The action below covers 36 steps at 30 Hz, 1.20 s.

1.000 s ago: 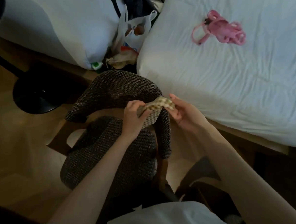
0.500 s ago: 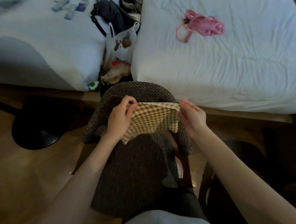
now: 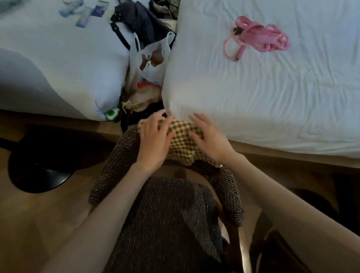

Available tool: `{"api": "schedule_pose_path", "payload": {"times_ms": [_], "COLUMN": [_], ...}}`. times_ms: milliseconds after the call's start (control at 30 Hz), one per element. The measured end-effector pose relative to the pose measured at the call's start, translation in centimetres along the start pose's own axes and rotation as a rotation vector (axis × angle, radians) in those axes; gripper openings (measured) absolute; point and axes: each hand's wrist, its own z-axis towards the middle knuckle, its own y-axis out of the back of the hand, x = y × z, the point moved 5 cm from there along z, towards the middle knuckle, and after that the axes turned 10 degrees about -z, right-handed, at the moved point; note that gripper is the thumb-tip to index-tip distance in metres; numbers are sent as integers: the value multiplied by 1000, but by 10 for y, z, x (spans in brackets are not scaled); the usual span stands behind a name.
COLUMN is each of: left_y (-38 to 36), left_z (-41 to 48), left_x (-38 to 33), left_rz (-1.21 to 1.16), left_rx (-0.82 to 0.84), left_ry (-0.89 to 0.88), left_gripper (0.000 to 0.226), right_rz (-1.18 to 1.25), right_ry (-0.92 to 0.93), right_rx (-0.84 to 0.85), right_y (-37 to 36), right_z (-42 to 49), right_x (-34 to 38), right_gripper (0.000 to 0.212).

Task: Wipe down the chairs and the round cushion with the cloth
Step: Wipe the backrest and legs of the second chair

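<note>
Lowered onto the chair (image 3: 120, 155) at 12 o'clock, the limp cloth (image 3: 182, 143) is pressed by left hand (image 3: 154, 143) and right hand (image 3: 212, 141), fingers (image 3: 202, 123) straight; edge grip is advised.

- the cloth (image 3: 181, 140) is looking like soft woven cotton, tan and cream check, totally matt
- the chair (image 3: 166, 222) is wearing a coarse, nubby tweed-type weave, dark with pale flecks, looking rough with zero shine
- the bed sheet (image 3: 278, 99) is showing as plain white fabric, matt and creased all over
- the floor (image 3: 31, 221) is reading as wood or wood-look planks, smooth, giving off a soft sheen
- the bed frame (image 3: 293, 155) is looking like similar pale wood, smooth
- the carrier bag (image 3: 148, 59) is coming across as thin plastic, semi see-through, slightly glossy
- the pink cord (image 3: 257, 37) is looking smooth, plastic or rubbery
- the pouch (image 3: 142, 98) is looking like beige cloth, matt
- the round base (image 3: 38, 167) is showing black and smooth; can't tell if it's metal or plastic
</note>
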Motion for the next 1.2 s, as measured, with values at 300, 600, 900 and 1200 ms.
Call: {"api": "schedule_pose_path", "payload": {"times_ms": [300,600,900,1200], "left_y": [-17,-13,-41,-150], "left_z": [2,9,26,-38], "left_x": [15,7,-38,-112], "left_rz": [-69,-134,-266,-121], "left_rx": [47,-64,-100,385], "left_ry": [-144,-182,-98,-346], "left_gripper": [46,32,19,31], "right_rz": [-108,-233,-43,90], "right_ry": [262,425,89,-365], "right_rx": [-150,-353,-312,-147], "right_y": [-22,-10,-11,-53], "right_z": [18,11,-17,-139], "right_x": [-4,1,-36,-121], "right_gripper": [38,25,18,13]}}
